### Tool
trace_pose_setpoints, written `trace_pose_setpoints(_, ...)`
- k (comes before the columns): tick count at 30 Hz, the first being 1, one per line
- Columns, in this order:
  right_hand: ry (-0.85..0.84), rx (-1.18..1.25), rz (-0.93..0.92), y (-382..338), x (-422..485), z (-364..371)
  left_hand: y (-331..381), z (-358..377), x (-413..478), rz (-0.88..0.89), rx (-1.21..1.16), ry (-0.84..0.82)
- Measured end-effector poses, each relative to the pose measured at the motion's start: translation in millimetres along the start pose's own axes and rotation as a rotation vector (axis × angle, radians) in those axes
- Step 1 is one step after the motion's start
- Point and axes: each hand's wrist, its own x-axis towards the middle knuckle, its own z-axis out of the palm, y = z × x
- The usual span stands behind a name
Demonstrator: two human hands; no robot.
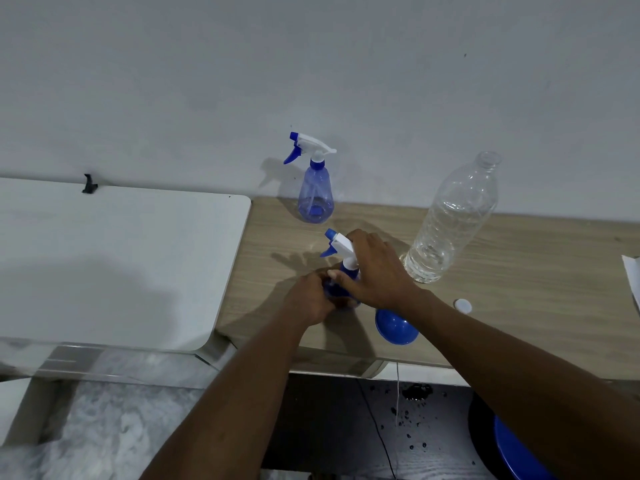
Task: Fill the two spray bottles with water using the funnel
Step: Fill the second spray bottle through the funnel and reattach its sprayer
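Observation:
A blue spray bottle stands near the middle of the wooden table. My left hand wraps around its body. My right hand grips its blue collar under the white trigger head. A second blue spray bottle, with its trigger head on, stands upright by the wall behind. A clear water bottle, uncapped and partly filled, stands to the right. The blue funnel lies by the table's front edge, partly under my right forearm. A white cap lies to the funnel's right.
A white table adjoins the wooden one on the left. A white sheet pokes in at the right edge. Below the table, the dark floor shows water drops, a thin cable and a blue round object.

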Motion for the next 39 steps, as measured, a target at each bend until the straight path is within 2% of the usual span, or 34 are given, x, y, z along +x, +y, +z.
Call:
trace_pose_setpoints(4, -0.053, 0.050, 0.014, 1, 1, -2, 1, -1, 1, 0.018, 0.017, -0.003)
trace_pose_setpoints(7, -0.036, -0.001, 0.013, 0, 3, -1, -1, -1, -1, 0.028, -0.001, 0.003)
trace_pose_setpoints(10, -0.039, 0.059, -0.017, 0, 1, -4, 0, -2, -1, 0.041, 0.008, 0.003)
trace_pose_setpoints(13, -0.056, 0.085, 0.042, -3, 0, -4, 3, -3, -1, 0.028, 0.025, -0.005)
trace_pose_setpoints(18, 0.034, 0.124, 0.136, -11, -2, 3, 5, -6, 0, 0.005, 0.061, -0.018)
trace_pose_setpoints(20, 0.054, 0.195, 0.189, -9, -3, 3, 7, -11, 1, 0.010, 0.062, -0.045)
trace_pose_setpoints(24, 0.126, 0.576, 0.313, -9, -2, -5, 19, -34, -4, 0.054, -0.045, -0.167)
trace_pose_setpoints(26, 0.131, 0.688, 0.341, -15, 2, -15, 28, -46, -9, 0.050, -0.070, -0.239)
trace_pose_setpoints(30, 0.042, 0.816, 0.326, -29, 13, -36, 46, -55, -17, 0.022, -0.086, -0.331)
trace_pose_setpoints(34, 0.013, 0.855, 0.319, -42, 11, -36, 60, -51, -26, 0.014, -0.134, -0.306)
trace_pose_setpoints(39, -0.005, 0.944, 0.440, -48, 2, -32, 65, -43, -36, 0.004, -0.172, -0.348)
